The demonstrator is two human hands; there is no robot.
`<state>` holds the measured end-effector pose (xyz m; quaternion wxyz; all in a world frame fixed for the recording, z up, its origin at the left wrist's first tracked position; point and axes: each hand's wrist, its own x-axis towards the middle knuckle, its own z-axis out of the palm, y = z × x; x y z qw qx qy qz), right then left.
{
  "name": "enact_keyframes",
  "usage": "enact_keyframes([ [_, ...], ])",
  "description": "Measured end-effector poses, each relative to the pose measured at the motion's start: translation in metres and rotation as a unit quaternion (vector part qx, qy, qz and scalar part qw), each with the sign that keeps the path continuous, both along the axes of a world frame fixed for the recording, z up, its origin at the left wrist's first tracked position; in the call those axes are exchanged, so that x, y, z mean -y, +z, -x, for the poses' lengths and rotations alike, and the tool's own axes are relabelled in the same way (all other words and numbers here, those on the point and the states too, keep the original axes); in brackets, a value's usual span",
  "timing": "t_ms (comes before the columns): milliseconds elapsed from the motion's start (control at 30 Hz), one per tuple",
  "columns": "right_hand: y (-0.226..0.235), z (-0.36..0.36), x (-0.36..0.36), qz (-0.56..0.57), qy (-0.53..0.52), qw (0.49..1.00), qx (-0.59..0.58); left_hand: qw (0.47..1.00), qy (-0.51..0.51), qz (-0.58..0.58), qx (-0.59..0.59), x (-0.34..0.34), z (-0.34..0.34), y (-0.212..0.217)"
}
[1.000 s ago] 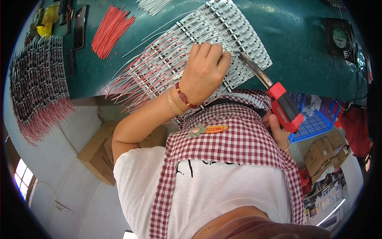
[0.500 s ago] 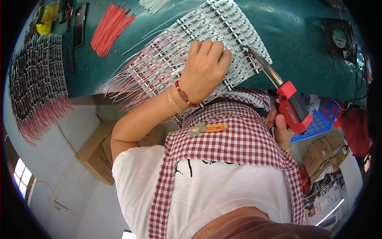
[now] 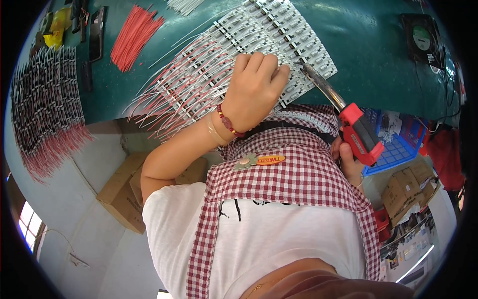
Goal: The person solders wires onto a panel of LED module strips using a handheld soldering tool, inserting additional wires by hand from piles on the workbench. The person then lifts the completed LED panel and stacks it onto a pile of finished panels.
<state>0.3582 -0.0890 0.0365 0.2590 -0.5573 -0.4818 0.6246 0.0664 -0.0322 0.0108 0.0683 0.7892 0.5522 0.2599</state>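
Note:
My left hand rests over a flat panel of small white-and-grey parts in rows. Its fingers are curled, with the fingertips hidden beneath, so what they pinch cannot be made out. Thin red and white wires fan out from the panel's left side, some running under my wrist. At the right, my right hand is wrapped round the grip of a red-and-black soldering gun, which partly hides it. The gun's long metal barrel slants up left, its dark tip over the panel just right of my left fingers.
On the green table lie a bundle of red wires, a white wire bundle and a black phone-like slab. Finished-looking wired panels hang over the left edge. A black fan stands right; a blue basket sits below.
The gun's tip has shifted slightly toward my body along the panel. My left hand has moved a little with it, still curled. The whole view has also shifted slightly.

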Motion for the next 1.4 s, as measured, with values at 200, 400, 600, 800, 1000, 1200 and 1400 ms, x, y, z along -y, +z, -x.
enact_keyframes([
  [200, -0.010, -0.010, 0.005, -0.016, 0.014, 1.000, 0.018, 1.000, 0.007, -0.007, 0.003, 0.000, 0.000, -0.004],
  [400, -0.004, -0.005, 0.003, -0.028, 0.025, 0.999, 0.036, 1.000, 0.006, -0.001, 0.004, -0.001, 0.000, -0.003],
  [600, -0.005, -0.007, 0.005, -0.016, 0.017, 1.000, -0.019, 1.000, 0.008, 0.002, -0.004, -0.001, 0.000, -0.002],
  [800, -0.005, -0.009, 0.007, -0.006, 0.013, 1.000, -0.010, 0.999, 0.022, -0.007, -0.023, -0.004, 0.005, 0.005],
  [1000, -0.011, -0.014, 0.013, -0.020, 0.020, 1.000, 0.001, 1.000, -0.005, -0.014, 0.008, 0.001, -0.001, 0.000],
  [1200, -0.012, -0.019, 0.012, 0.017, 0.036, 0.999, -0.011, 1.000, -0.006, 0.004, 0.008, 0.002, -0.001, -0.002],
  [1400, -0.017, -0.024, 0.014, -0.023, 0.058, 0.997, 0.049, 1.000, -0.006, 0.004, 0.009, 0.002, -0.002, -0.001],
])
